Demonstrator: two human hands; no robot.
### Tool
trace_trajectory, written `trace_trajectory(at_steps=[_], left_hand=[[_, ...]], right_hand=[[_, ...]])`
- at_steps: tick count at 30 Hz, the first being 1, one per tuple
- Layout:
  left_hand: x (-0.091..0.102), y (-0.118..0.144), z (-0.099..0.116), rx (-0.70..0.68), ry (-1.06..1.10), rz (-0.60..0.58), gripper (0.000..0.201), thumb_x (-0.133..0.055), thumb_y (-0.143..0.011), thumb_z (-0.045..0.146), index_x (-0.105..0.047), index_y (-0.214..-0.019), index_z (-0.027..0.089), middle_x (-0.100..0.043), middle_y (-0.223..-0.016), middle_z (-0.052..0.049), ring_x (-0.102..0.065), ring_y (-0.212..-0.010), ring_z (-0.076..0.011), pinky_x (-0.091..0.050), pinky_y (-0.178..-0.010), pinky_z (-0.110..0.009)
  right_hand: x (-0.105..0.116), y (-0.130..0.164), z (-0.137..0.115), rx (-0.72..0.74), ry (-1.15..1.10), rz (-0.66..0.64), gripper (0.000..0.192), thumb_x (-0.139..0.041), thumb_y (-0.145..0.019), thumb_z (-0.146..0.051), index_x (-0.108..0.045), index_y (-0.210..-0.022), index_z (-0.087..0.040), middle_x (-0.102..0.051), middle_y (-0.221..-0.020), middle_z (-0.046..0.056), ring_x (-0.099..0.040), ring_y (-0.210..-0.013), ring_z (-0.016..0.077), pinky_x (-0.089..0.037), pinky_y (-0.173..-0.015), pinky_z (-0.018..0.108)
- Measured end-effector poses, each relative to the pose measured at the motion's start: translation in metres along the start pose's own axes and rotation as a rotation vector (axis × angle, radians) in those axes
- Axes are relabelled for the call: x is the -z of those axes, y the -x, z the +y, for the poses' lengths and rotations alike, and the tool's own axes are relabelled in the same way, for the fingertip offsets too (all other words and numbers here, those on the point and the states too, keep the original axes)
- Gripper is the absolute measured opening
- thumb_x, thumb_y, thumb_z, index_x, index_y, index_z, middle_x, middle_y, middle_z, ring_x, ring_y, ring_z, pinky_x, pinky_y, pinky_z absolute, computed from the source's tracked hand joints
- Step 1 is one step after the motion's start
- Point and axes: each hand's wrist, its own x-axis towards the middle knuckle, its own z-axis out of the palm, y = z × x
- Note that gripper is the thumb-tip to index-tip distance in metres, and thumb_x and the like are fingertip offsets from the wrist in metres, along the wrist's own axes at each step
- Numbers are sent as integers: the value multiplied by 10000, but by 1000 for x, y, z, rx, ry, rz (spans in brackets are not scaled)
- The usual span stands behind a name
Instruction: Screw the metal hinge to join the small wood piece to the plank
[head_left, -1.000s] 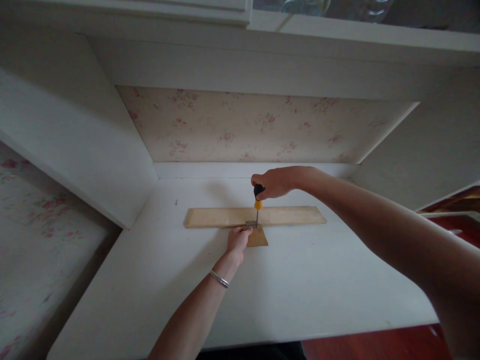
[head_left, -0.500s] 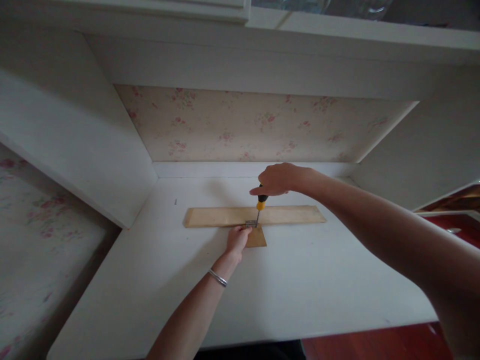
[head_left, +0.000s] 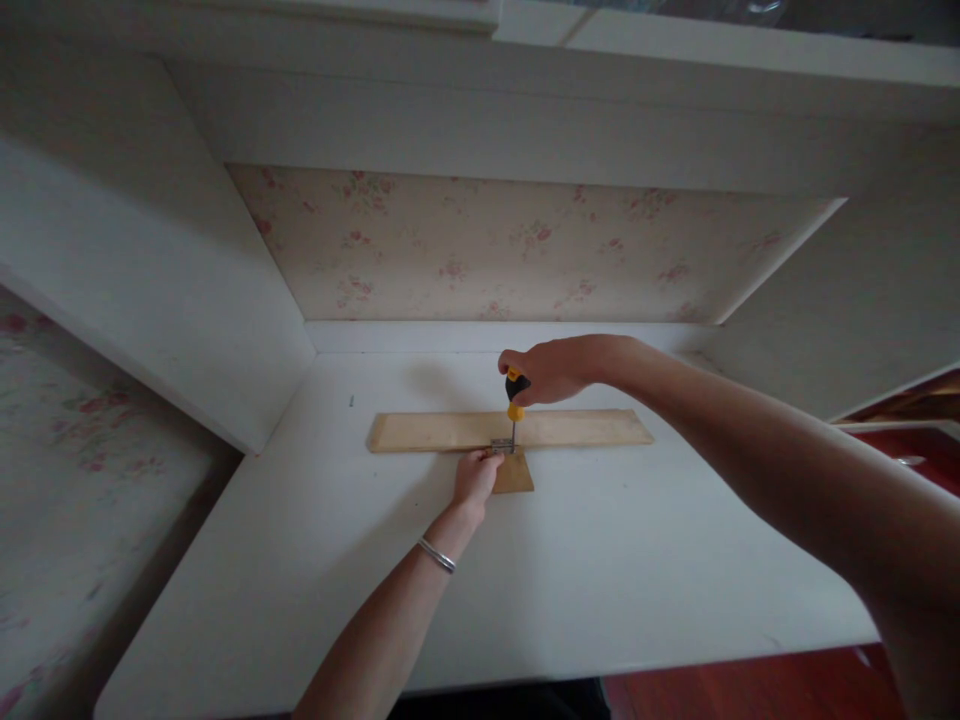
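A long pale wooden board (head_left: pixel 585 428) lies across the white desk (head_left: pixel 600 570). A smaller brown wooden piece (head_left: pixel 517 474) butts against its near edge, joined by a small metal bracket (head_left: pixel 500 443). My right hand (head_left: pixel 551 367) grips the black and yellow handle of a screwdriver (head_left: pixel 514 396), held upright with its tip on the bracket. My left hand (head_left: pixel 475 477), a silver bangle on its wrist, rests on the small piece with fingertips touching the bracket.
White walls of the desk alcove rise at left (head_left: pixel 150 300) and right (head_left: pixel 847 300), with floral wallpaper (head_left: pixel 517 250) behind and a shelf overhead. A tiny dark speck, maybe a screw (head_left: pixel 351 402), lies at the back left. Red floor (head_left: pixel 750 690) shows below the desk's front edge.
My right hand has regripped and turned on the screwdriver handle, bringing the tool from a slight tilt back to upright. My left hand has stayed put.
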Motion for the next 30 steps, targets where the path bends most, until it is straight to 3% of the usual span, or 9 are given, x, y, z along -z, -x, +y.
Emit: trace_trajectory(at_steps=[3, 7, 12, 15, 22, 25, 27, 30], left_hand=[[0, -1, -1, -7, -19, -4, 149, -621, -675, 280, -663, -637, 141, -565, -568, -5, -453, -536, -114, -254, -475, -224], [1, -3, -2, -17, -28, -13, 161, -617, -684, 296, -685, -679, 150, -620, -629, -24, -520, -607, -140, -294, -498, -225], [1, -3, -2, -18, -32, -17, 154, -626, -676, 297, -679, -658, 154, -638, -653, -30, -535, -625, -147, -307, -505, -225], [0, -2, -2, -13, -27, -9, 161, -626, -677, 302, -671, -646, 151, -630, -642, -27, -526, -611, -142, -306, -502, -223], [0, 1, 1, -10, -26, 2, 145, -625, -670, 285, -668, -652, 147, -597, -599, -11, -496, -574, -128, -295, -496, -221], [1, 2, 2, -18, -26, -1, 141, -620, -668, 279, -673, -659, 149, -609, -624, -13, -504, -592, -130, -300, -499, -221], [1, 2, 2, -20, -29, -1, 148, -615, -672, 285, -672, -652, 149, -609, -624, -13, -502, -596, -130, -294, -497, -221], [0, 1, 1, -17, -39, -5, 151, -616, -671, 287, -678, -655, 150, -601, -609, -11, -494, -587, -129, -278, -489, -222]], right_hand=[[-1, 1, -6, -67, 94, 35, 539, -478, -767, -555, -571, -1137, -173, -639, -946, 162, -611, -779, 274, -421, -606, 346], [-1, 5, -17, -149, 198, 107, 654, -328, -806, -653, -654, -1002, -121, -621, -963, 221, -586, -912, 354, -427, -671, 415], [1, 15, -13, -7, 103, 34, 587, -460, -777, -591, -510, -1228, -219, -638, -979, 142, -609, -792, 268, -425, -613, 341], [0, 19, -12, -4, 135, 56, 466, -477, -797, -491, -558, -1165, -217, -639, -973, 144, -609, -786, 261, -420, -604, 329], [-2, 19, -23, -144, 206, 135, 672, -285, -827, -656, -683, -931, -124, -631, -914, 219, -587, -912, 368, -427, -700, 449], [0, 23, -19, -110, 177, 106, 672, -317, -806, -683, -623, -1081, -151, -631, -930, 205, -595, -876, 357, -430, -672, 443], [1, 27, -15, -34, 148, 74, 562, -414, -808, -605, -551, -1177, -203, -633, -965, 169, -607, -824, 316, -435, -634, 400], [-1, 30, -14, 5, 162, 57, 422, -479, -822, -450, -546, -1168, -218, -637, -963, 147, -613, -794, 284, -431, -615, 363]])
